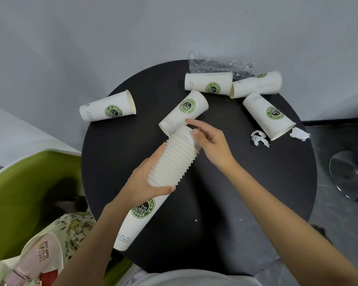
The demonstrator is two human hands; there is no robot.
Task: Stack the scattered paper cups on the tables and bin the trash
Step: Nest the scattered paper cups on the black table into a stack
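On the black table (194, 223), near its middle, our left hand (149, 182) clamped fingers and thumb round the stack (174, 159), which slanted from the near edge toward the far side. Our right hand (209, 141) sat at the stack's far end, fingers loosely apart, thumb against the top cup and forefinger touching the middle cup (184, 112), which lay on its side just beyond. That hand gripped nothing.

Four more cups lay toppled: the left cup (108, 109), the far cup (208, 83), the far-right cup (256, 85) and the right cup (269, 116). Two scraps (259, 139) and a clear wrapper (215, 66) were yet to be binned.

We judged several risks. A stack that long, held by one hand at mid-length, could buckle or slide apart if tipped further. A poke from the forefinger could set the middle cup rolling away. The left cup seemed to jut past the table's edge, so any knock to the table might drop it. The scrap by the right edge could fall as easily.

Each cup bore a round green badge reading "ENJOY LIFE COFFEE", with "Coffee" scripted in the centre. We could not read the small print.
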